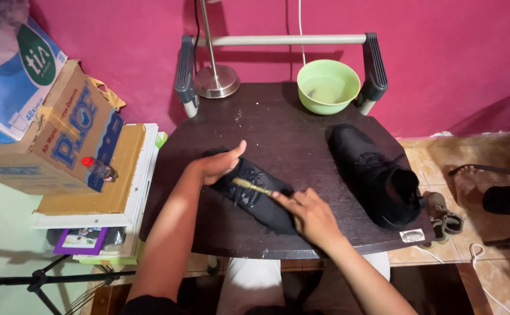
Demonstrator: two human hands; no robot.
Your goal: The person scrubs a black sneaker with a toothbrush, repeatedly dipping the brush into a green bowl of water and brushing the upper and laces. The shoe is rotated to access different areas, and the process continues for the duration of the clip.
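So from where I'm standing, there's a black shoe (255, 195) lying on its side in the middle of a dark surface (290, 140), and the person is going at it with a small brush (253, 187) that looks yellowish. The right hand (310, 213) is closed around the brush handle, pinching it with the index finger stretched along it, bristles touching the shoe's side. The left hand (217, 165) is pressed on the toe end, fingers curled over it and thumb sticking up, pinning the shoe down.

The other black shoe (377, 175) sits upright on the right side, well apart from the one being brushed, heel close to the surface's front edge. A green bowl (328, 86) with some liquid in it is at the back, near a metal lamp base (216, 80).

What I'd worry about: the right elbow swinging out could nudge that second shoe off the front edge, since it's sitting so close. A hard stroke could also make the shoe twist out from under the left hand, as it's only held at one end. And reaching for the bowl over the shoe could slop liquid onto the surface
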